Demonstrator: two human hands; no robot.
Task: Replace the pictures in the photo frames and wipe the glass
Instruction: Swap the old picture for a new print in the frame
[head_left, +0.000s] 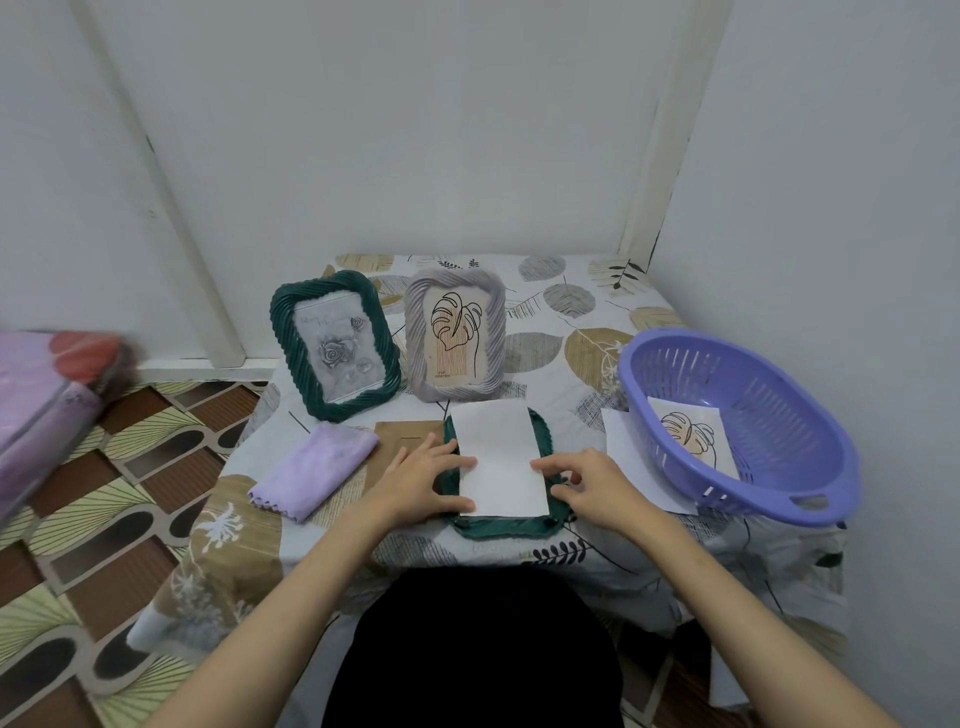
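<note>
The scene is evenly and softly lit, with faint shadows. Straight wall lines are bent by wide-angle distortion. A bundle (47, 410) at 9 o'clock is blurred.

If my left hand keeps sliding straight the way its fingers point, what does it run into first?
The left hand points right across the white sheet on the face-down green frame. Going straight on, it would likely meet the right hand first, at the sheet's opposite edge.

Matt white paper (500, 457) lies on a ridged glossy green frame (498, 526); soft lilac cloth (315, 467) left, slotted plastic basket (748, 421) right.
</note>
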